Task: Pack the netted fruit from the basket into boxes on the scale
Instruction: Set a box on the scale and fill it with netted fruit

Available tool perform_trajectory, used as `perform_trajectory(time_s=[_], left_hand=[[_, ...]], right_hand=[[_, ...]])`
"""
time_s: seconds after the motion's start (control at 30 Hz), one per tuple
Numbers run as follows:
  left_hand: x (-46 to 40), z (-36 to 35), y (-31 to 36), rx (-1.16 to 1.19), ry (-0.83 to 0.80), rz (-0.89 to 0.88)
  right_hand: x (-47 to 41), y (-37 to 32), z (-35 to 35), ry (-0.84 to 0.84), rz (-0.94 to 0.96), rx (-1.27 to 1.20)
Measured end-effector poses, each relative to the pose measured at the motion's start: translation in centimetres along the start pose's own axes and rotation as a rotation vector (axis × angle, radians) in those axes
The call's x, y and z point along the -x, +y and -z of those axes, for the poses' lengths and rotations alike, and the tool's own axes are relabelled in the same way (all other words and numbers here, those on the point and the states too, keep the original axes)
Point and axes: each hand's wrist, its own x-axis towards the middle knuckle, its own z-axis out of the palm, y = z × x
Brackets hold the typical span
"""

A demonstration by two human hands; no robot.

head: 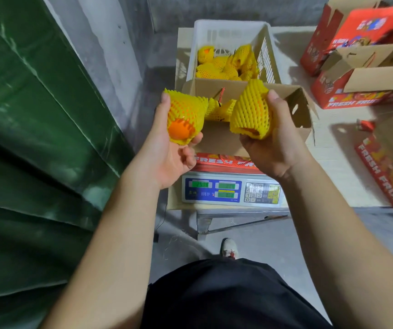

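- Left hand grips one orange fruit in yellow foam net; right hand grips a second. Both are over the open brown cardboard box on the blue-panelled electronic scale.
- Handling, judged: net soft and grippy, fruit firm, bruisable; cup around the middle.
- Count: two held, at least one in the box, several in the far white plastic basket, exact number unclear.

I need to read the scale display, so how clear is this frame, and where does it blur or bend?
Head view: scale digits glary and smeared, unreadable; red boxes at top right motion-blurred; wide-angle lens bows the edges; netted fruit in left hand and right hand fairly sharp.
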Motion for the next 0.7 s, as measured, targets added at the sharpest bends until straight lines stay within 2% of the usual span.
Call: perform_trajectory(time_s=[0.17, 0.23, 0.3, 0.4, 0.47, 0.53, 0.6, 0.63, 0.7], left_hand=[[0.9, 0.2, -0.8, -0.031, -0.019, 0.022], [1.1, 0.4, -1.0, -0.032, -0.024, 0.024], [1.4, 0.6, -1.1, -0.034, -0.028, 0.024], [1.7, 1.0, -1.3, -0.034, -0.028, 0.026], [2.0, 1.1, -1.5, -0.053, -0.026, 0.026], [2.3, 1.2, -1.6, -0.084, -0.027, 0.018], [2.7, 1.0, -1.5, -0.104, -0.047, -0.007], [2.8, 0.8, -1.6, -0.105, -0.061, -0.025], [3.1, 0.3, -1.6, -0.110, -0.085, -0.062]], right_hand=[[0.6, -1.7, 0.4, -0.085, -0.041, -0.085], [0.3, -3.2, 0.6, -0.066, -0.007, 0.041], [-0.7, -4.5, 0.8, 0.042, 0.125, 0.315], [-2.3, -6.4, 1.8, 0.192, 0.358, 1.024], [-3.1, -7.4, 2.4, 0.193, 0.328, 1.460], [-3.3, -7.6, 2.5, 0.251, 0.256, 1.703], [-2.7, -6.7, 2.1, 0.294, 0.339, 1.730], [-2.1, -6.0, 1.6, 0.250, 0.393, 1.645], [-0.4, -4.5, 0.2, 0.027, 0.408, 1.350]])
